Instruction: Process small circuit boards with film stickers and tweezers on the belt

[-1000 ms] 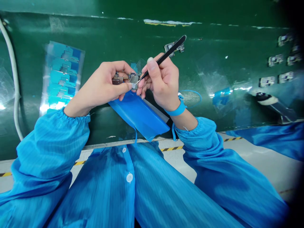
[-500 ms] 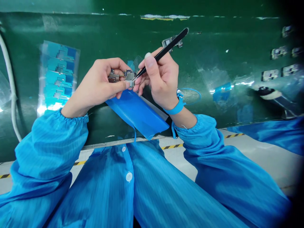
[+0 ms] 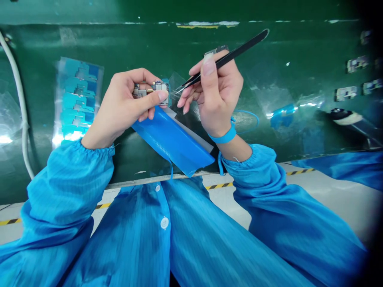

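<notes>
Head view, left hand (image 3: 125, 107): curled and grasping a small circuit board (image 3: 149, 91) between thumb and fingers.
Board's lie: long axis runs side to side, its right end toward the other hand; the left hand is nearer.
Right hand (image 3: 217, 95): holding black tweezers (image 3: 230, 57) like a pen, tips aimed down-left, just short of the board.
Nearby: clear film (image 3: 176, 81) behind the tips; blue pad (image 3: 170, 141) below the hands, at the bench's near edge.
Wrist: blue strap (image 3: 226, 137) on the right wrist.
Bench (image 3: 284, 40), left side: sheet of blue stickers (image 3: 79, 101), white cable (image 3: 18, 99).
Bench, right side: metal parts (image 3: 345, 93).
</notes>
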A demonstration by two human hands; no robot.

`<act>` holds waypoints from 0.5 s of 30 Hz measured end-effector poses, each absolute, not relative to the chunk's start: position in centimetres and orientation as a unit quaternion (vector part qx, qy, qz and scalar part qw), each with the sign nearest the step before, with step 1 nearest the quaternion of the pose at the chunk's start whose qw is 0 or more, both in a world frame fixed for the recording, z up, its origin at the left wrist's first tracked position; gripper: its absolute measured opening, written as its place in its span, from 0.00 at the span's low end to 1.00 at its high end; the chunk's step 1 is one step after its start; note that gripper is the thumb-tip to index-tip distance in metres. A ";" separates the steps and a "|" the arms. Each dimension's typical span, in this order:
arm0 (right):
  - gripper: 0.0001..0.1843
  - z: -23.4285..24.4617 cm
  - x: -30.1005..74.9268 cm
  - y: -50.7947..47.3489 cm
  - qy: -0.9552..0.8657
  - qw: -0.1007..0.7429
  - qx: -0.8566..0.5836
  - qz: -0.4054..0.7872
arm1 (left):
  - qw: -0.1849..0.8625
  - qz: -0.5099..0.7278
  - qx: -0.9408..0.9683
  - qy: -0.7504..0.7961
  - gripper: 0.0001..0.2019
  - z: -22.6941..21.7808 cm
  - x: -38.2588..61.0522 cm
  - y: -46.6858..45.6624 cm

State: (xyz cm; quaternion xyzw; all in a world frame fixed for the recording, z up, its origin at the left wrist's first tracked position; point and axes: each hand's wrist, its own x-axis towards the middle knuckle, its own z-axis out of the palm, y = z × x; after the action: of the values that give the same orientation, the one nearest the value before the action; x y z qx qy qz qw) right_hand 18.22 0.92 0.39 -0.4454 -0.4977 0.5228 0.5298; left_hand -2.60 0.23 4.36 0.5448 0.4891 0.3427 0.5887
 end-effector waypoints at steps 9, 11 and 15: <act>0.25 -1.1 18.6 2.3 -0.618 0.505 -0.395 0.455 | 0.644 0.402 0.482 0.438 0.10 2.9 -2.8 0.7; 0.28 -1.1 18.7 2.2 -0.654 0.434 -0.389 0.482 | 0.651 0.410 0.480 0.422 0.15 2.6 -2.8 0.6; 0.30 -0.6 19.7 4.6 -0.669 0.363 -0.382 0.524 | 0.652 0.409 0.470 0.433 0.26 2.5 -2.7 0.5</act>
State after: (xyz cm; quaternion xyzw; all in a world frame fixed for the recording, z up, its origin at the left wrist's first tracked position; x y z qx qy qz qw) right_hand 19.71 4.60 -0.56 -0.3823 -0.6692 0.5236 0.3632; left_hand -2.75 0.49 2.47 0.4701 0.4326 0.4090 0.6516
